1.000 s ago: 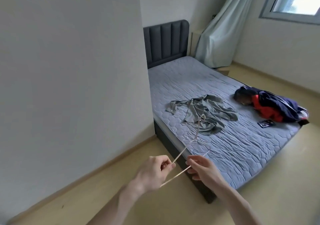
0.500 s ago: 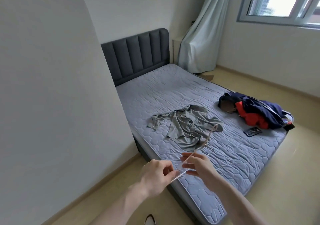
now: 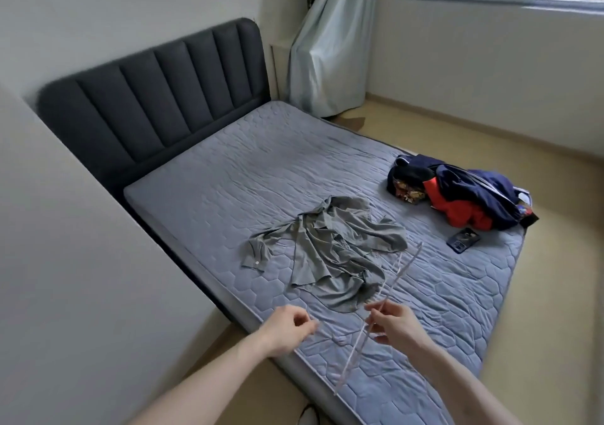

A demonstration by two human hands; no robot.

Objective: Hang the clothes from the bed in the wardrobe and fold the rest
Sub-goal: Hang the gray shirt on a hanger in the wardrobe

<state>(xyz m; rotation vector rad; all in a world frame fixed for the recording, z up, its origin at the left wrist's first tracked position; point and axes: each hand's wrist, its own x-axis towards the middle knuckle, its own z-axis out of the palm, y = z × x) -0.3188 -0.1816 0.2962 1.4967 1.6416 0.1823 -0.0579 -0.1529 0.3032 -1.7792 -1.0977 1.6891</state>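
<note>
A crumpled grey-green shirt [image 3: 327, 251] lies in the middle of the grey quilted mattress [image 3: 261, 169]. At the bed's far right corner sits a heap of navy and red clothes [image 3: 464, 195]. My right hand [image 3: 397, 325] pinches a thin pale clothes hanger [image 3: 385, 297], which slants over the near edge of the bed with its hook end above the shirt's right side. My left hand [image 3: 289, 328] hovers loosely curled just left of the hanger, apart from it and holding nothing.
A dark phone [image 3: 463, 239] lies on the mattress beside the clothes heap. A dark padded headboard [image 3: 153, 91] stands at the back, a white wall [image 3: 81, 261] close on the left, and a pale curtain [image 3: 327, 48] under the window. Light wooden floor surrounds the bed.
I have come closer to the bed, over its near edge. My left hand has let go of the hanger, which now rests in my right hand alone, held farther to the right.
</note>
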